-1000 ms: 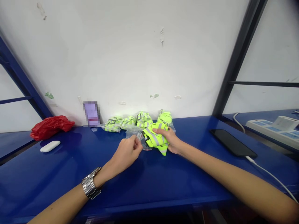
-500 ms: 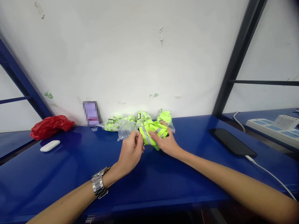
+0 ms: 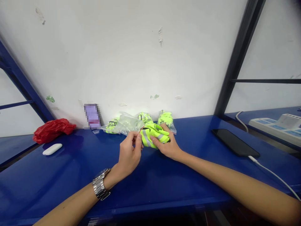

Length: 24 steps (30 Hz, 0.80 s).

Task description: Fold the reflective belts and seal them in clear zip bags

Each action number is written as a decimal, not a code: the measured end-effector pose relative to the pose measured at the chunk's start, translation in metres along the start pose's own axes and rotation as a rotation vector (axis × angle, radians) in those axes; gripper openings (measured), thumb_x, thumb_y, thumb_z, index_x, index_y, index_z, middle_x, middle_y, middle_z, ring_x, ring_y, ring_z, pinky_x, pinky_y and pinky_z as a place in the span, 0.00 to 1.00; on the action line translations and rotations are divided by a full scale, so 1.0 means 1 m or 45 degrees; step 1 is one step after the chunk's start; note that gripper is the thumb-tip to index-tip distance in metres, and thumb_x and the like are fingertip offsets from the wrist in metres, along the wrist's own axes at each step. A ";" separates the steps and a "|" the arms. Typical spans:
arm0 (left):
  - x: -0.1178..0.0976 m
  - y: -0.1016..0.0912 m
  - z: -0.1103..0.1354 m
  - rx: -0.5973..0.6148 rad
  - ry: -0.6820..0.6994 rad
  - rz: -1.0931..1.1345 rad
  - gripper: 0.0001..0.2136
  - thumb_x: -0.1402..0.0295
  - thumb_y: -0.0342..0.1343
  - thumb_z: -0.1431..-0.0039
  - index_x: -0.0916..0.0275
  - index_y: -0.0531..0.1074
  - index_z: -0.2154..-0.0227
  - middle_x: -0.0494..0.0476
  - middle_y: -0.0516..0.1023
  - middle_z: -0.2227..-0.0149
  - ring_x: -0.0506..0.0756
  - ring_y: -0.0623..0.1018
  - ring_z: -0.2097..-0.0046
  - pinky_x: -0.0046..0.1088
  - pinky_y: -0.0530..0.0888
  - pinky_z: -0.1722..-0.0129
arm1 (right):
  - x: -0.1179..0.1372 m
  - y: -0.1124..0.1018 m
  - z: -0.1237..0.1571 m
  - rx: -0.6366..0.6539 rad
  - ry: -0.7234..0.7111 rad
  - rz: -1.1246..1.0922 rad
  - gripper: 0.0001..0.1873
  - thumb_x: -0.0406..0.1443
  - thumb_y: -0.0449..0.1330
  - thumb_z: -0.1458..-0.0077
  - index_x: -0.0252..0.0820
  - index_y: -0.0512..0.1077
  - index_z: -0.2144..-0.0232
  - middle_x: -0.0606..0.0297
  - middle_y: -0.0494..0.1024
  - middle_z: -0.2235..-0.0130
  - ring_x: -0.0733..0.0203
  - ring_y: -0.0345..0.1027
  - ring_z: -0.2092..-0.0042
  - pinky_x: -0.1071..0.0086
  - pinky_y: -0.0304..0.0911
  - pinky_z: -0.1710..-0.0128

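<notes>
My right hand [image 3: 168, 145] grips a folded neon-yellow vest with grey reflective stripes [image 3: 152, 135], held just above the blue shelf [image 3: 150, 185]. My left hand [image 3: 129, 153], with a metal watch on its wrist, pinches the edge of a clear plastic bag [image 3: 128, 123] right beside the vest. The bag's mouth touches the vest's left end. Behind both hands, against the white wall, lie several bagged neon-yellow vests [image 3: 166, 118].
A crumpled red bag [image 3: 53, 128] and a small white oval object [image 3: 52, 148] lie at the left. A black phone [image 3: 235, 142] with a white cable lies at the right, with a white power strip [image 3: 279, 124] beyond a black upright post [image 3: 232, 62].
The vest has been folded tighter and shifted left toward the bag. My left hand has lifted the clear bag up off the shelf and brought its edge against the vest.
</notes>
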State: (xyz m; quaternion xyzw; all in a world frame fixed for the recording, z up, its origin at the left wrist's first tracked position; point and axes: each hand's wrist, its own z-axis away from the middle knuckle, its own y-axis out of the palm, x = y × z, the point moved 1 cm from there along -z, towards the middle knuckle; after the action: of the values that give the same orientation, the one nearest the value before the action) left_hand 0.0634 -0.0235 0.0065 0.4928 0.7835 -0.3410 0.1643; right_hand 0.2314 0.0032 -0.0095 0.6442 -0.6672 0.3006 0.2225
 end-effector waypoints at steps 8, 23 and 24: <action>0.000 0.013 0.012 0.213 0.294 -0.388 0.07 0.71 0.43 0.34 0.62 0.62 0.68 0.49 0.68 0.77 0.50 0.71 0.76 0.25 0.66 0.73 | -0.001 0.010 -0.001 -0.029 0.197 0.050 0.15 0.42 0.64 0.50 0.44 0.63 0.64 0.68 0.71 0.67 0.62 0.67 0.66 0.70 0.63 0.65; 0.008 -0.030 -0.034 0.676 0.881 -1.067 0.43 0.56 0.63 0.54 0.71 0.52 0.39 0.77 0.60 0.39 0.72 0.60 0.38 0.53 0.58 0.41 | 0.000 0.006 -0.010 0.144 0.856 -0.691 0.23 0.41 0.70 0.57 0.39 0.73 0.58 0.59 0.79 0.59 0.54 0.75 0.60 0.62 0.71 0.60; 0.011 -0.027 -0.034 0.692 0.900 -1.043 0.41 0.56 0.62 0.53 0.72 0.53 0.40 0.77 0.62 0.40 0.71 0.61 0.38 0.52 0.57 0.39 | 0.003 0.006 -0.009 0.175 0.858 -0.723 0.23 0.40 0.70 0.57 0.40 0.73 0.57 0.60 0.79 0.59 0.55 0.75 0.60 0.62 0.71 0.59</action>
State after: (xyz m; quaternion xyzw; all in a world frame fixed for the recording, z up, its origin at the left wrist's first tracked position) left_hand 0.0372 -0.0004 0.0343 0.2588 0.8016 -0.3799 -0.3824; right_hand 0.2241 0.0076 -0.0016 0.6813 -0.3328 0.4644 0.4577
